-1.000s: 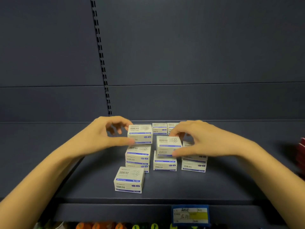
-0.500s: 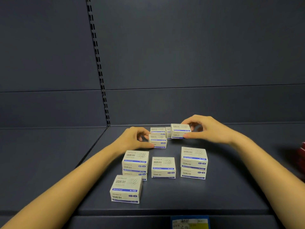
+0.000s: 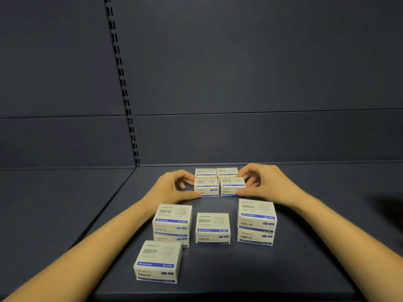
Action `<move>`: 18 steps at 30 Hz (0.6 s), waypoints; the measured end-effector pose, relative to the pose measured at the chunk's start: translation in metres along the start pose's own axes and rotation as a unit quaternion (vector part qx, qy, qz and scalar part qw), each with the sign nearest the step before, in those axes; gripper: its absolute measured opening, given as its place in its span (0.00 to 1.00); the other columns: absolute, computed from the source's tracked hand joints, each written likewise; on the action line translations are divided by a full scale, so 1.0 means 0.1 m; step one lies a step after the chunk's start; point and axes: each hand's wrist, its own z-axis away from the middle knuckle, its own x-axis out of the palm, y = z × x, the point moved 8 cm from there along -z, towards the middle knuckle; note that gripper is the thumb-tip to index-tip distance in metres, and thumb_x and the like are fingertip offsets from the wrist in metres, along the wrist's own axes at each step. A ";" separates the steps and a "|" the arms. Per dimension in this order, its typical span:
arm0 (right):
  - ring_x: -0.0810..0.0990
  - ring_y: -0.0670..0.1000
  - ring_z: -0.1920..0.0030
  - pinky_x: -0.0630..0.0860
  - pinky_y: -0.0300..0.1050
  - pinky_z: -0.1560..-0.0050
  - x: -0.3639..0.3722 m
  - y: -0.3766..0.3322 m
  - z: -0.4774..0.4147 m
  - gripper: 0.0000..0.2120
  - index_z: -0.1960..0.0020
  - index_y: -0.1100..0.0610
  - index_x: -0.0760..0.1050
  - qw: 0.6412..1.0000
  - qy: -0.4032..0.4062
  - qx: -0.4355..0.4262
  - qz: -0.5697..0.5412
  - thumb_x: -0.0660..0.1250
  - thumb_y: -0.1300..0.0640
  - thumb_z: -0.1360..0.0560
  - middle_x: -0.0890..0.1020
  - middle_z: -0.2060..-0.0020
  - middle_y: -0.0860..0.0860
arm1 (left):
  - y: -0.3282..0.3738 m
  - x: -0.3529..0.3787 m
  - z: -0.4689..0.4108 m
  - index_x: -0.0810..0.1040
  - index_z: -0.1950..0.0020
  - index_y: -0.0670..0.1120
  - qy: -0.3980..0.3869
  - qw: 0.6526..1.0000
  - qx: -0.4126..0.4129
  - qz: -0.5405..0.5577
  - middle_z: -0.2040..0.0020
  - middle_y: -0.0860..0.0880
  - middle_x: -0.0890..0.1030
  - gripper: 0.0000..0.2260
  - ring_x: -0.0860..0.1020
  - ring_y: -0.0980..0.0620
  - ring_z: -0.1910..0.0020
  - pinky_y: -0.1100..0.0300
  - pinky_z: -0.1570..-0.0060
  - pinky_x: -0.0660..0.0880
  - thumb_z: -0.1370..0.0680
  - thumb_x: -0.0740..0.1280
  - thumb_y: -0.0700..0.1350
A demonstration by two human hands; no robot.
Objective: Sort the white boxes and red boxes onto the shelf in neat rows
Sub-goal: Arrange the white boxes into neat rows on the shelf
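Observation:
Several white boxes with blue stripes stand on the dark shelf point(image 3: 283, 269). My left hand point(image 3: 172, 188) grips a white box point(image 3: 206, 186) in the second row from the back, thumb on its front and fingers at its left side. My right hand point(image 3: 265, 182) grips the neighbouring white box point(image 3: 232, 185) the same way from the right. Two more boxes point(image 3: 216, 171) sit behind them against the back. Nearer me are a left stack point(image 3: 172, 223), a single middle box point(image 3: 212, 227), a right stack point(image 3: 256, 221) and a lone front box point(image 3: 158, 260). No red box shows.
A slotted upright point(image 3: 122, 83) runs down the grey back panel. A second shelf section point(image 3: 54, 203) lies to the left of the seam. A dark blurred shape point(image 3: 390, 205) sits at the right edge. The shelf's front edge point(image 3: 218, 295) is near the bottom.
Both hands carried their white boxes from above the near stacks towards the back of the shelf. The two boxes now sit side by side in front of the rearmost pair.

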 end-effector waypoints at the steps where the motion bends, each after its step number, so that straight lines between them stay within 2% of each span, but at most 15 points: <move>1: 0.80 0.42 0.65 0.77 0.31 0.61 0.00 -0.01 0.00 0.16 0.50 0.53 0.77 1.000 0.006 0.000 -0.003 0.77 0.53 0.36 0.78 0.60 0.42 | 0.00 0.00 0.00 0.78 0.47 0.49 0.001 1.000 -0.002 0.002 0.49 0.52 0.82 0.15 0.75 0.54 0.56 0.66 0.57 0.72 0.32 0.74 0.45; 9: 0.83 0.44 0.61 0.80 0.36 0.56 -0.01 -0.04 0.02 0.13 0.52 0.55 0.79 1.000 0.015 -0.006 -0.022 0.76 0.55 0.34 0.79 0.56 0.45 | 0.01 -0.02 0.03 0.76 0.46 0.50 -0.003 1.000 -0.029 0.005 0.50 0.53 0.81 0.15 0.75 0.56 0.56 0.67 0.56 0.71 0.31 0.74 0.47; 13: 0.81 0.47 0.55 0.75 0.33 0.54 -0.22 -0.20 0.13 0.05 0.54 0.53 0.80 0.996 0.061 -0.051 -0.039 0.71 0.55 0.29 0.81 0.54 0.46 | 0.18 -0.27 0.20 0.80 0.51 0.51 0.024 0.997 -0.024 0.066 0.54 0.54 0.82 0.08 0.78 0.55 0.54 0.67 0.52 0.72 0.28 0.70 0.50; 15: 0.80 0.44 0.53 0.74 0.31 0.52 -0.32 -0.29 0.25 0.05 0.54 0.51 0.81 0.995 0.055 -0.056 -0.059 0.68 0.52 0.27 0.83 0.55 0.44 | 0.31 -0.39 0.36 0.81 0.53 0.54 -0.011 0.996 0.001 0.090 0.55 0.55 0.84 0.07 0.78 0.57 0.55 0.69 0.53 0.74 0.27 0.67 0.53; 18: 0.80 0.41 0.54 0.74 0.30 0.52 -0.36 -0.45 0.50 0.13 0.55 0.47 0.81 0.994 0.001 -0.081 -0.075 0.63 0.42 0.31 0.83 0.56 0.40 | 0.46 -0.45 0.67 0.81 0.49 0.54 -0.115 0.988 0.042 0.098 0.50 0.54 0.83 0.20 0.78 0.59 0.54 0.69 0.50 0.74 0.34 0.68 0.64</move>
